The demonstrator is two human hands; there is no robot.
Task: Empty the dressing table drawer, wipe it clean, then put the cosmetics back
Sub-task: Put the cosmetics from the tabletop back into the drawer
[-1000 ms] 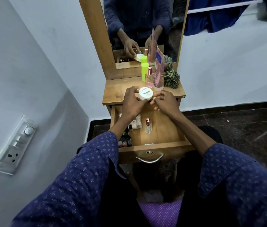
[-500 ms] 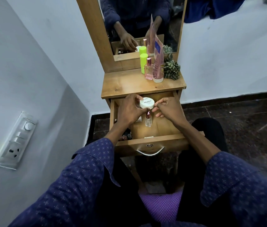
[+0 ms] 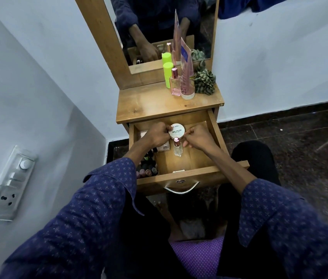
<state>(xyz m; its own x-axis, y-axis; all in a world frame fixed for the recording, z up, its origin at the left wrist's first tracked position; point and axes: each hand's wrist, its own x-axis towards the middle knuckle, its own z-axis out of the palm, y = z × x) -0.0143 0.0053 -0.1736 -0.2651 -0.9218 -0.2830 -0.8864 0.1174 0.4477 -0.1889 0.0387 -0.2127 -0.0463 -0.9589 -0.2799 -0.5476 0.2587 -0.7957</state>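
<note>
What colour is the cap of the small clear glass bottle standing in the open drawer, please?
Metallic rose pink cap, on the small clear glass bottle; head view.

Both arms reach forward and down, sleeves of dark blue patterned cloth pushed back to mid-forearm, wrists bare. The left hand [image 3: 157, 134] is curled, its thumb and fingertips pinching one side of a small round white jar [image 3: 176, 131]. The right hand [image 3: 198, 137], knuckles up and fingers bent, meets the jar's other side with its fingertips.
</note>
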